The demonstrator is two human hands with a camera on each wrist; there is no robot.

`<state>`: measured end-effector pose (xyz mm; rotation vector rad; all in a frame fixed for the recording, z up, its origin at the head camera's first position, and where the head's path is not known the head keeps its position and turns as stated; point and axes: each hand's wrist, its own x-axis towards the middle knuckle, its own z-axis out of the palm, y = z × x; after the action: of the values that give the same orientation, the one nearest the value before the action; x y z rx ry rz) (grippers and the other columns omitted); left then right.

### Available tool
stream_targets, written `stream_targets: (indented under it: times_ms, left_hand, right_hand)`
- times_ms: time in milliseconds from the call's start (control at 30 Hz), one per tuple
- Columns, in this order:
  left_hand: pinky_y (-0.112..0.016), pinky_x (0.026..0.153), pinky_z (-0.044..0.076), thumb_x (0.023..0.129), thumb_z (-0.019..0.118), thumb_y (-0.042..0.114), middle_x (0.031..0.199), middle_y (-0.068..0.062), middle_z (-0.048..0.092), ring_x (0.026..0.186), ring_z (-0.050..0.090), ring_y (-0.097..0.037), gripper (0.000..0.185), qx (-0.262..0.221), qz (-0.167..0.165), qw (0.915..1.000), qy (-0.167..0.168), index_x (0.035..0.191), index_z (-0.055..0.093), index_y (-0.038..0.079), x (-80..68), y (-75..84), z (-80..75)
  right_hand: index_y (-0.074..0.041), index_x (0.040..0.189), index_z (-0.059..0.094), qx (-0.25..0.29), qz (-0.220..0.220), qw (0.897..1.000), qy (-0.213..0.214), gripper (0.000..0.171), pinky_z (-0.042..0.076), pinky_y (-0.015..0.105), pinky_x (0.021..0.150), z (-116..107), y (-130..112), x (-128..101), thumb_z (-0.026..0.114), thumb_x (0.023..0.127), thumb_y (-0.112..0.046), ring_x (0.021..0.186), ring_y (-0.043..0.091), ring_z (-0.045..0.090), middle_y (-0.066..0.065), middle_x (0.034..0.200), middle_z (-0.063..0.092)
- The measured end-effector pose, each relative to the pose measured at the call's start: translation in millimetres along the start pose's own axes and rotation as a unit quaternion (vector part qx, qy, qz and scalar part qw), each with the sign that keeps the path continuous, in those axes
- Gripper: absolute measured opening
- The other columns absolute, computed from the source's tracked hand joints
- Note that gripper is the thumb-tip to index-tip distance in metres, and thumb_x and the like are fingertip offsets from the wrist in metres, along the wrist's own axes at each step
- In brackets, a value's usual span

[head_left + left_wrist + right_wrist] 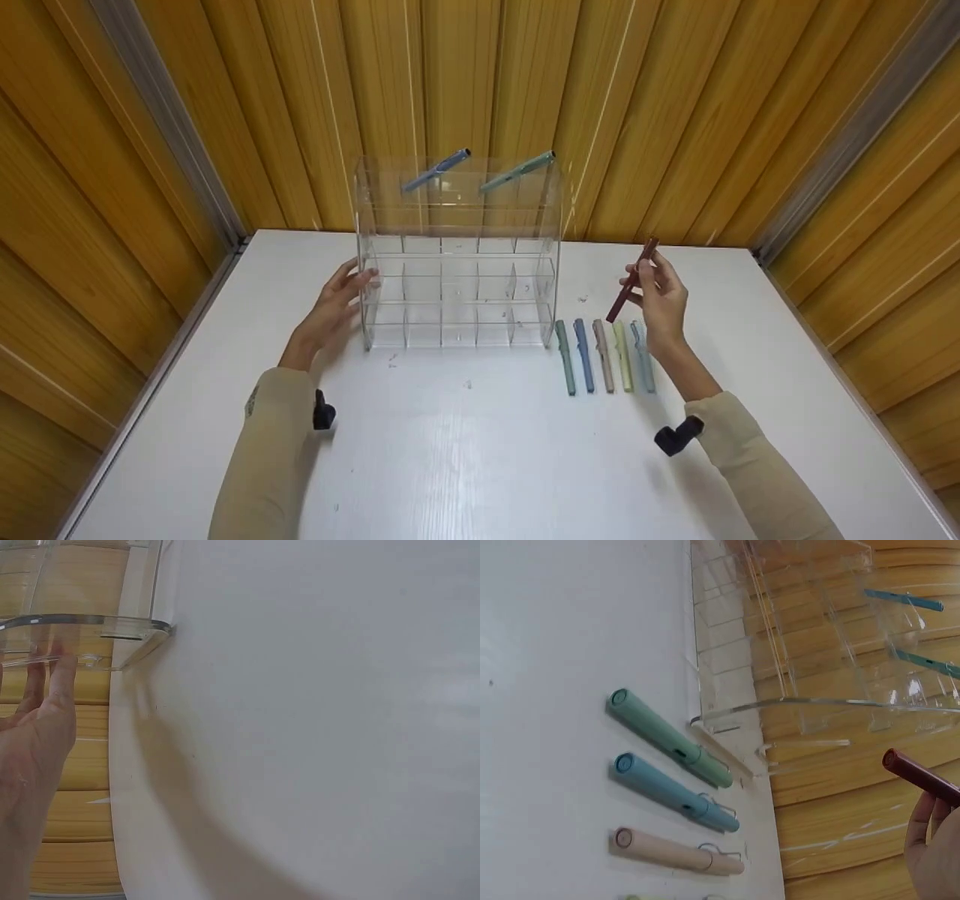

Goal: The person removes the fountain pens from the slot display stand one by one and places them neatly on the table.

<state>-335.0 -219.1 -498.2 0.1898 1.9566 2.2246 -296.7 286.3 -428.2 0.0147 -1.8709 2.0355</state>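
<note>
A clear acrylic organizer point(457, 255) with several rows of compartments stands at the back of the white table point(465, 450). A blue pen point(436, 171) and a teal pen point(517, 172) lean in its top row. My left hand point(339, 300) rests with straight fingers against the organizer's left side wall point(82, 630). My right hand point(660, 296) pinches a dark red pen point(632, 280), raised above the table to the right of the organizer; its end point(919, 774) shows in the right wrist view. Several pens lie in a row below it: green point(565, 357), blue point(584, 355), beige point(604, 355), light green point(622, 354), light blue point(643, 355).
Wooden panel walls point(675, 112) close in the table at the back and both sides. In the right wrist view the green pen point(671, 739), blue pen point(676, 793) and beige pen point(676, 851) lie beside the organizer's base point(727, 742). Bare white table lies in front.
</note>
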Motion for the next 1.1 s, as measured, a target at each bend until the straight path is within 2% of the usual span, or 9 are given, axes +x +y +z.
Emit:
stream_targets:
  times_ms: [233, 367, 633, 933, 1100]
  left_hand:
    - [-0.058, 0.131, 0.018, 0.109, 0.055, 0.041, 0.167, -0.012, 0.035, 0.156, 0.031, -0.031, 0.065, 0.016, -0.011, 0.9997, 0.017, 0.165, 0.028, 0.022, 3.5, 2.7, 2.0]
    - [-0.057, 0.132, 0.017, 0.110, 0.053, 0.039, 0.168, -0.012, 0.035, 0.157, 0.031, -0.031, 0.064, 0.021, -0.011, 0.9996, 0.015, 0.166, 0.026, 0.021, 3.9, 1.8, 1.9]
    - [-0.057, 0.132, 0.018, 0.111, 0.051, 0.038, 0.168, -0.013, 0.037, 0.156, 0.032, -0.031, 0.066, 0.026, -0.007, 0.9996, 0.012, 0.167, 0.023, 0.017, 3.6, -0.2, 1.7]
    - [-0.058, 0.132, 0.016, 0.112, 0.049, 0.036, 0.169, -0.015, 0.032, 0.159, 0.026, -0.033, 0.067, 0.019, -0.011, 0.9997, 0.010, 0.168, 0.018, 0.016, -1.5, -1.8, -0.7]
    - [-0.058, 0.131, 0.017, 0.111, 0.052, 0.038, 0.167, -0.014, 0.035, 0.157, 0.029, -0.033, 0.065, 0.020, -0.011, 0.9996, 0.017, 0.166, 0.025, 0.018, -1.8, -3.2, -0.1]
  right_hand:
    - [-0.011, 0.138, 0.060, -0.008, 0.029, 0.999, 0.018, 0.034, 0.063, 0.020, 0.078, -32, 5, 5, 0.061, 0.106, -0.022, 0.085, 0.007, 0.073, -0.007, 0.096, 0.071]
    - [-0.012, 0.138, 0.060, -0.016, 0.044, 0.998, 0.030, 0.034, 0.063, 0.020, 0.077, -48, 9, 8, 0.064, 0.105, -0.020, 0.083, 0.006, 0.073, -0.007, 0.094, 0.071]
    - [-0.001, 0.154, 0.047, -0.038, 0.079, 0.995, 0.040, 0.057, 0.062, 0.019, 0.077, -69, 16, 8, 0.067, 0.103, -0.019, 0.082, 0.003, 0.073, -0.010, 0.094, 0.069]
    - [0.001, 0.156, 0.045, -0.063, 0.077, 0.995, 0.028, 0.059, 0.062, 0.018, 0.076, -87, 26, 6, 0.066, 0.103, -0.014, 0.082, 0.002, 0.073, -0.012, 0.094, 0.066]
    - [-0.001, 0.159, 0.040, -0.106, 0.084, 0.991, 0.013, 0.062, 0.062, 0.017, 0.077, -99, 31, 3, 0.065, 0.103, -0.012, 0.084, -0.001, 0.072, -0.015, 0.096, 0.066]
